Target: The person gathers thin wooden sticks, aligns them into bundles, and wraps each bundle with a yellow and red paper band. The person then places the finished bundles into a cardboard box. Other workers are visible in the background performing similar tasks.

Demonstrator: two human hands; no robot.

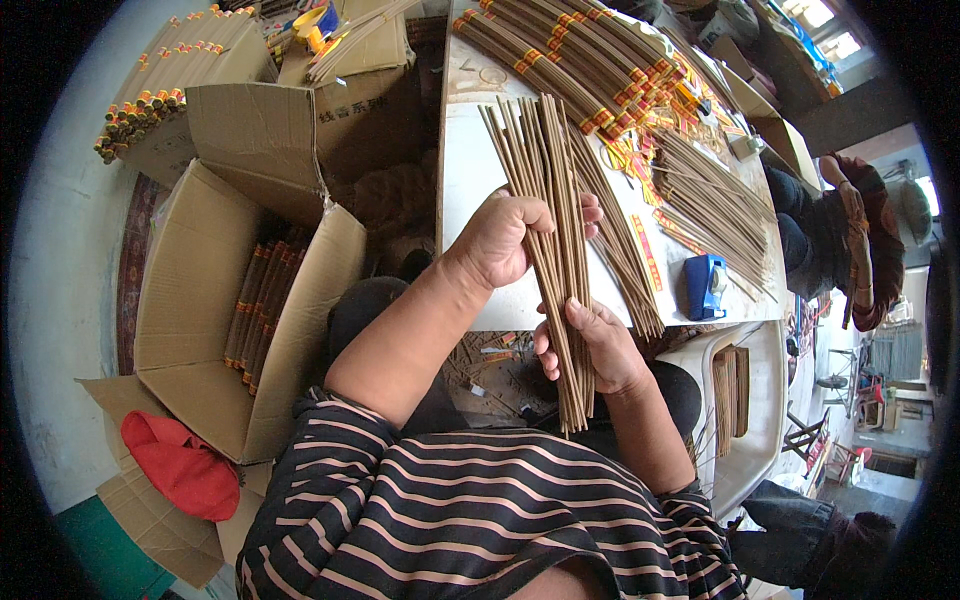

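Both my hands hold a loose bunch of thin brown incense sticks [545, 150] above the near edge of the white table [470, 210]. My left hand [503, 240] is closed round its upper middle, with the stick tops fanned out a little above. Lower down, my right hand [608, 352] grips the same bunch, its thumb lying across the front. Just right of the bunch, more loose sticks [620, 245] lie on the table beside a red and yellow paper strip [647, 250]. A larger pile of sticks [715, 200] lies farther right, near a blue tape dispenser [705, 287].
Banded incense bundles [570, 65] cover the table's far side. At left stands an open cardboard box [175, 330] with bundles [265, 310] inside and a red cloth [180, 466] beside it. A white tub [768, 400] stands at right; another person [865, 235] is beyond the table.
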